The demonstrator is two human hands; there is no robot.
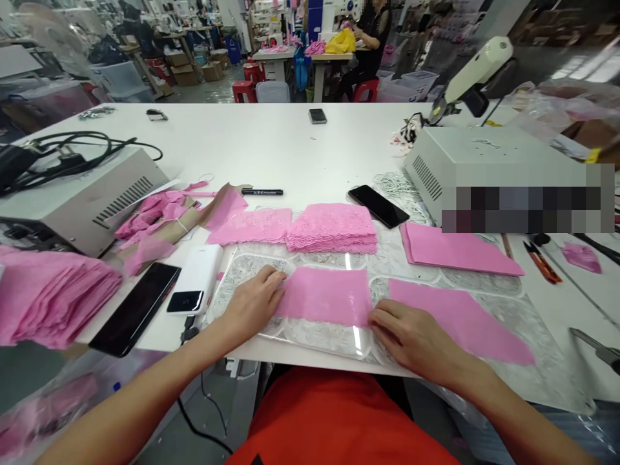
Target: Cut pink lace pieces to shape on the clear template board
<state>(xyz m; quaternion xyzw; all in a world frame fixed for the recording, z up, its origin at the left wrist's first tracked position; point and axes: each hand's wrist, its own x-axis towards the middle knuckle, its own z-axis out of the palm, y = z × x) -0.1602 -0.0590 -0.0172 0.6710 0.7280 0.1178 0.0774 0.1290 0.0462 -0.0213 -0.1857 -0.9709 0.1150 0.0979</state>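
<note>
A pink rectangular fabric piece (327, 297) lies flat on a clear patterned plastic mat (320, 337) near the table's front edge. My left hand (256, 300) touches its upper left corner, fingers bent and pressed together. At its lower right corner is my right hand (404, 332), fingers together on the edge. Whether either hand pinches the cloth is hard to tell, but both are closed at it. A longer pink piece (460, 316) with a slanted end lies to the right, partly behind my right hand. Behind are a stack of pink lace pieces (332, 229) and a lace strip (261, 226).
Folded pink fabric (455, 248), a black phone (378, 205) and orange-handled snippers (542, 261) lie to the right. At left are a white power bank (196, 279), a large phone (135, 309) and a pink cloth pile (53, 294). Grey machine boxes flank the table; a person sits beyond.
</note>
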